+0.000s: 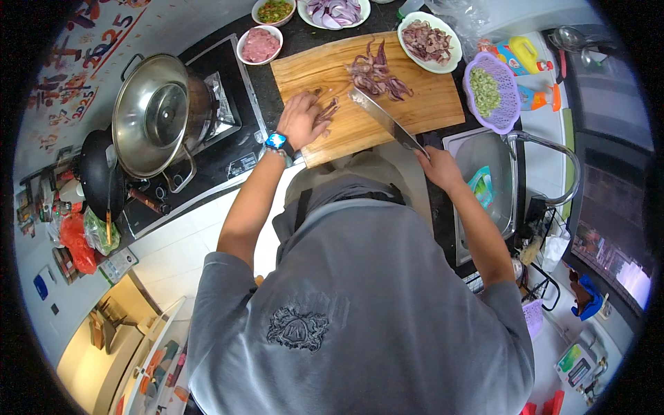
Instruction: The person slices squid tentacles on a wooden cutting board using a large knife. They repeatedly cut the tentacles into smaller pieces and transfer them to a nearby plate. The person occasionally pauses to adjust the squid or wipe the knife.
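My left hand (301,122) rests palm down on the wooden cutting board (433,104), near its left end. Its fingers are over a small squid tentacle piece (327,110), part of which pokes out between thumb and fingers. In my right hand (438,167) is the handle of a kitchen knife (384,118), at the board's near right edge. The blade points up and left, its tip just below a pile of purplish squid tentacles (376,75). A white bowl of cut squid (428,42) stands at the board's far right corner.
Beyond the board stand a bowl of minced meat (260,45), chopped peppers (275,10) and a plate of sliced onion (332,13). A purple basket (506,96) holds chopped green pieces above the sink (477,150). Left, a large steel pot (155,114) sits on the stove beside a black wok (98,174).
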A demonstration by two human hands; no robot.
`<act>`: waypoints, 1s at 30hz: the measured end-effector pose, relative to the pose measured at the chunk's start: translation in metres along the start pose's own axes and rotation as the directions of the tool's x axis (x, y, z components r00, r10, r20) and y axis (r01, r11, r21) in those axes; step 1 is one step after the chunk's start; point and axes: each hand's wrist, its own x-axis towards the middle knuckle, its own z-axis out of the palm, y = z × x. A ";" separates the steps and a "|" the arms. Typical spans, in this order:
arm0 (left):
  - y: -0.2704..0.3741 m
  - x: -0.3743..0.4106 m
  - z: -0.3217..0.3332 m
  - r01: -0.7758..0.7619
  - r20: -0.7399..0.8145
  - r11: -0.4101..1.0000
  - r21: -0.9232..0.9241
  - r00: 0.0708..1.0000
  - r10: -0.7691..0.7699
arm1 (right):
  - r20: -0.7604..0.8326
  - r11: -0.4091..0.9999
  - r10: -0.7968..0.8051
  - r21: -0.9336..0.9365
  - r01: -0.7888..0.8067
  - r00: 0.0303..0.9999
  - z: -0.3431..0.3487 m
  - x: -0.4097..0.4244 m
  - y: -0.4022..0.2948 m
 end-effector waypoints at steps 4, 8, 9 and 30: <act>0.004 -0.011 0.016 0.077 -0.078 0.997 0.005 0.994 -0.076 | -0.001 0.998 -0.046 0.031 0.046 0.999 0.010 0.010 -0.020; 0.014 -0.015 0.027 0.207 -0.139 0.977 0.053 0.970 -0.198 | -0.045 0.988 -0.138 0.067 0.141 0.989 0.029 0.016 -0.036; 0.015 -0.015 0.028 0.243 -0.131 0.968 0.059 0.963 -0.234 | -0.031 0.990 -0.128 0.046 0.130 0.991 0.032 0.017 -0.042; 0.011 -0.018 0.043 0.266 -0.217 0.964 -0.017 0.940 -0.263 | 0.009 0.997 -0.007 -0.080 0.008 1.000 0.051 0.034 -0.090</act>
